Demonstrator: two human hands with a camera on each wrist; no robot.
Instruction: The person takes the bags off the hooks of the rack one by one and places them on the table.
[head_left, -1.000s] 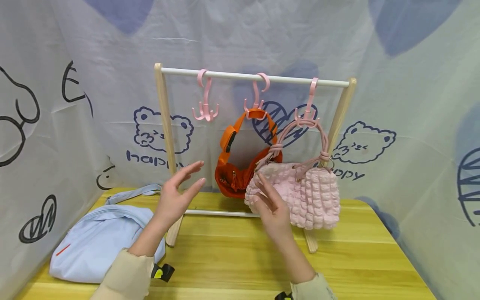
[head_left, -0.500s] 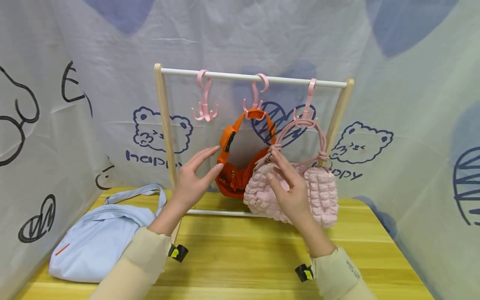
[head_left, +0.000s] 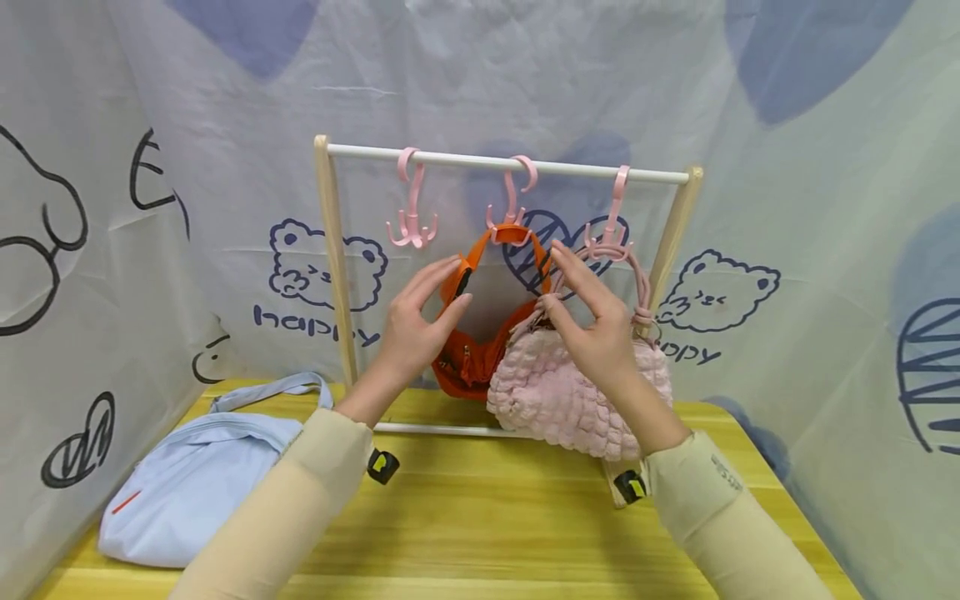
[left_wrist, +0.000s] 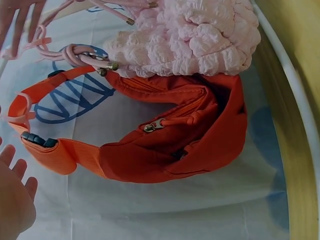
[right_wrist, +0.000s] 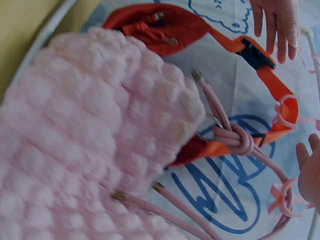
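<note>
An orange waist bag [head_left: 463,371] hangs by its strap from the middle pink hook [head_left: 512,218]. My left hand [head_left: 417,329] is beside the strap's left side, fingers spread and extended, near the black buckle [left_wrist: 39,140]. A puffy pink handbag [head_left: 558,396] hangs by its cord handles from the right pink hook [head_left: 611,233], partly covering the orange bag. My right hand [head_left: 600,333], fingers extended, overlaps the pink handles in the head view. Both palms face inward, with the orange strap between the hands. Neither hand grips anything.
A white rod [head_left: 465,158] on wooden posts carries the hooks; the left pink hook [head_left: 412,221] bears no bag. A light blue bag [head_left: 198,492] lies on the wooden table [head_left: 465,517] at left. A lower white bar [head_left: 450,430] joins the posts. Printed cloth hangs behind.
Both hands have risen and reached forward towards the rack. My left hand has moved right to the orange strap, and my right hand up past the pink bag's body. The bags stay hung.
</note>
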